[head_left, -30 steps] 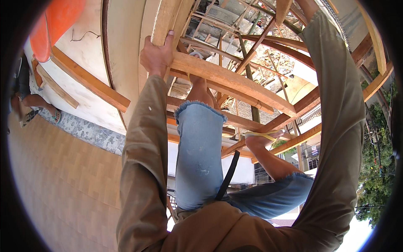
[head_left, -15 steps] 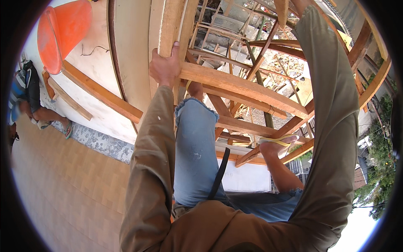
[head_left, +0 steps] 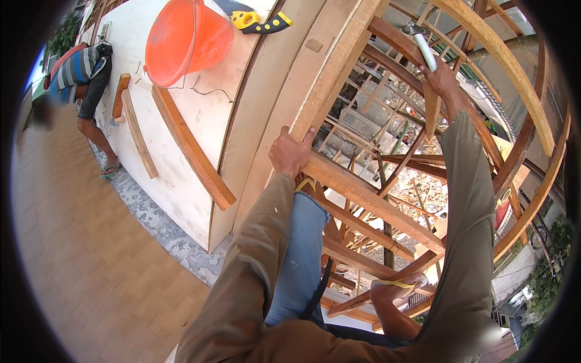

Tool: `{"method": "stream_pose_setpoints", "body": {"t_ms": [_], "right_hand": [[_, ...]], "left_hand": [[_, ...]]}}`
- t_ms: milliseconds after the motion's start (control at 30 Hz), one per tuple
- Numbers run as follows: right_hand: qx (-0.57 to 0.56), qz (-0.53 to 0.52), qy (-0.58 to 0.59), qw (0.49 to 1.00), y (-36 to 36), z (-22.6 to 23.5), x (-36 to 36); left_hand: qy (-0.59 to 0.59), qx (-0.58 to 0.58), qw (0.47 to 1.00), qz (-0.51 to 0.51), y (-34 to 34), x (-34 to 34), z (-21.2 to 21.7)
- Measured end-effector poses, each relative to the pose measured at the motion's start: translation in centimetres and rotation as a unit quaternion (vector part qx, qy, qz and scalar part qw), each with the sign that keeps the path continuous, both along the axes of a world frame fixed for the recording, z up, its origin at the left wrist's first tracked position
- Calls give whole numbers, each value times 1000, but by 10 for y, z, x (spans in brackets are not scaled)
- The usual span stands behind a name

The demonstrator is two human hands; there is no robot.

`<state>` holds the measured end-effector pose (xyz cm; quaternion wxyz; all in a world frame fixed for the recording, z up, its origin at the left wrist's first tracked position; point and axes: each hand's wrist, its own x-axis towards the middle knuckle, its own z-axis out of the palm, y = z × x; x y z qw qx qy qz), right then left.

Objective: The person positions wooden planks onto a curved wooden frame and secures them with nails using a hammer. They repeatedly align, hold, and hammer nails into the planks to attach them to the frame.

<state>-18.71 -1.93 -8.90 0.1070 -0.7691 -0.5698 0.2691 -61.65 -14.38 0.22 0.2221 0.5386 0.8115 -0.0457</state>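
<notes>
Hammer at the upper right of the view, its pale handle in the person's right hand and its dark head pointing up and to the left, over the open timber frame.

From the left, a co-worker in a striped top and dark shorts bends over beside the tiled floor. Next comes a white panel, bearing a few short wood pieces, a longer reddish-brown batten, an orange bucket with a wire handle and, near the edge, a saw with a yellow-and-black handle.

In the middle, the left hand is closed around the light wooden beam, thumb on the right side; how tightly the fingers press I cannot tell. A crosspiece runs from just beside that hand down to the right.

Farther right, the right hand has its fingers curled around the lower end of the hammer's handle. Below, a sandalled foot rests among the frame's timbers.
</notes>
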Motion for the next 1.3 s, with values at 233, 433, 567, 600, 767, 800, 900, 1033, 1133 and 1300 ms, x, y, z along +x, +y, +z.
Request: {"method": "stream_pose_setpoints", "body": {"t_ms": [233, 433, 567, 600, 767, 800, 900, 1033, 1133, 1300], "right_hand": [[119, -84, 104, 984, -25, 32, 15], [75, -73, 128, 986, -126, 95, 41], [39, -27, 151, 987, -223, 140, 44], [30, -30, 139, 989, -246, 147, 55], [-47, -59, 151, 986, -362, 188, 65], [5, -74, 135, 988, -391, 177, 73], [-23, -75, 154, 985, -433, 209, 49], [-39, -124, 121, 984, -492, 212, 46], [-85, -155, 113, 978, -518, 223, 44], [-51, -185, 144, 971, -551, 193, 37]], "left_hand": [[-56, -22, 998, 0, 1, -4, 24], [-84, 13, 996, -5, -5, -7, 26], [-62, 35, 997, -6, -16, -15, 20], [-68, 37, 997, -4, -16, -11, 19], [-129, 14, 992, -4, -19, -14, 23], [-147, 24, 989, -3, -16, -13, 26], [-183, 215, 958, -41, -5, -37, 25], [45, 555, 816, -157, 94, -76, 71], [164, 483, 839, -188, 155, -90, 118], [201, 242, 920, -234, 189, -140, 124]]}}
